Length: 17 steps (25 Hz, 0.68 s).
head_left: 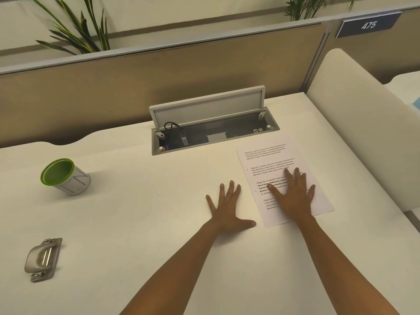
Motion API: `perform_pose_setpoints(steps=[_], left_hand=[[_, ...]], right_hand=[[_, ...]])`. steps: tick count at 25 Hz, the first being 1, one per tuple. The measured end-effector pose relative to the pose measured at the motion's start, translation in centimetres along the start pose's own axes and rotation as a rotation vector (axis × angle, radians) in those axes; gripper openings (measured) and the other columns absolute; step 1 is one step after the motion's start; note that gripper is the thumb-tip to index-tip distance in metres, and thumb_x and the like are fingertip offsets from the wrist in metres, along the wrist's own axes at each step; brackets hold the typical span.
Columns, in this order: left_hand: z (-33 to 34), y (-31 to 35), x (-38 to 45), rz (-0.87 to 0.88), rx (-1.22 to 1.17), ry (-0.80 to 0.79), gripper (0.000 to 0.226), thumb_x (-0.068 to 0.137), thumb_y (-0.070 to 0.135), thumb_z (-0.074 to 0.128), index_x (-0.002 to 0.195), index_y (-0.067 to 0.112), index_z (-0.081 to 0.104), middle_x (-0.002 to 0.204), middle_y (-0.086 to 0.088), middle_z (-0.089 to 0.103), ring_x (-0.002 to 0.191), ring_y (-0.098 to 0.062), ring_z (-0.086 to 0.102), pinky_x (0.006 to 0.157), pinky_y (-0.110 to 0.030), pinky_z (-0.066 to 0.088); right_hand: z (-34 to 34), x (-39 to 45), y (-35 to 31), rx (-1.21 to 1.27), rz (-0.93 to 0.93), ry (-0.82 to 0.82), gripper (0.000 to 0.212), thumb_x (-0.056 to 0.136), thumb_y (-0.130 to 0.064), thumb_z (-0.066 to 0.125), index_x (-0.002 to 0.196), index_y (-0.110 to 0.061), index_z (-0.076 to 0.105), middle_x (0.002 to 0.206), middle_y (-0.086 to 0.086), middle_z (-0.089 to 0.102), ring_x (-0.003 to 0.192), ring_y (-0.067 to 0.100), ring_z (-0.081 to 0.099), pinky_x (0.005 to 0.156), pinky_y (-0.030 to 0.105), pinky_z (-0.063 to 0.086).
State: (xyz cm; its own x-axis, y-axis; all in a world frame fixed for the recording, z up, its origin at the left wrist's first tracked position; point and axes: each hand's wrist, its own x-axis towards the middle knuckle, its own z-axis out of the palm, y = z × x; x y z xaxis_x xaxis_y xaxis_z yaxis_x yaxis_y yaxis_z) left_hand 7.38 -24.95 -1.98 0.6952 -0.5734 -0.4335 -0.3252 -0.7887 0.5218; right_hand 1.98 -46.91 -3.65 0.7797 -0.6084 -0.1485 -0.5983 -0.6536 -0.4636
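Observation:
A printed sheet of paper [270, 160] lies flat on the white desk [141, 223], right of centre. My right hand [293, 196] rests on the sheet's lower half, palm down, fingers spread straight. My left hand [227, 206] lies flat on the bare desk just left of the sheet, fingers spread, thumb pointing toward the paper's lower edge. Neither hand holds anything.
A green-rimmed white cup [64, 177] stands at the left. A grey hole punch [43, 259] lies near the front left. An open cable tray [213, 130] with a raised lid sits at the desk's back. Partition panels [136, 87] bound the back, a rounded divider [354, 123] the right.

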Motion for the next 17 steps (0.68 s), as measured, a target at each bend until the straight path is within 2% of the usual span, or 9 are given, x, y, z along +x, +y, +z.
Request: perform_pose_setpoints(steps=[14,17], left_hand=[[-0.3,0.1,-0.2,-0.002,-0.007,0.001,0.125,0.072,0.058,0.078,0.160,0.032,-0.007,0.165,0.015,-0.025,0.149,-0.014,-0.033,0.108,-0.061,-0.030],[-0.5,0.0,-0.6,0.019,-0.062,0.012,0.119,0.075,0.055,0.077,0.160,0.031,-0.002,0.166,0.015,-0.021,0.150,-0.012,-0.030,0.110,-0.059,-0.029]], right_hand=[[-1.2,1.4,0.7,0.000,-0.014,-0.017,0.084,0.090,-0.065,0.053,0.158,-0.026,0.021,0.169,0.004,0.007,0.156,0.023,-0.001,0.123,0.055,-0.006],[-1.0,1.1,0.3,0.046,-0.025,0.037,0.082,0.089,-0.063,0.055,0.156,-0.026,0.025,0.168,0.004,0.011,0.156,0.025,0.000,0.123,0.055,-0.004]])
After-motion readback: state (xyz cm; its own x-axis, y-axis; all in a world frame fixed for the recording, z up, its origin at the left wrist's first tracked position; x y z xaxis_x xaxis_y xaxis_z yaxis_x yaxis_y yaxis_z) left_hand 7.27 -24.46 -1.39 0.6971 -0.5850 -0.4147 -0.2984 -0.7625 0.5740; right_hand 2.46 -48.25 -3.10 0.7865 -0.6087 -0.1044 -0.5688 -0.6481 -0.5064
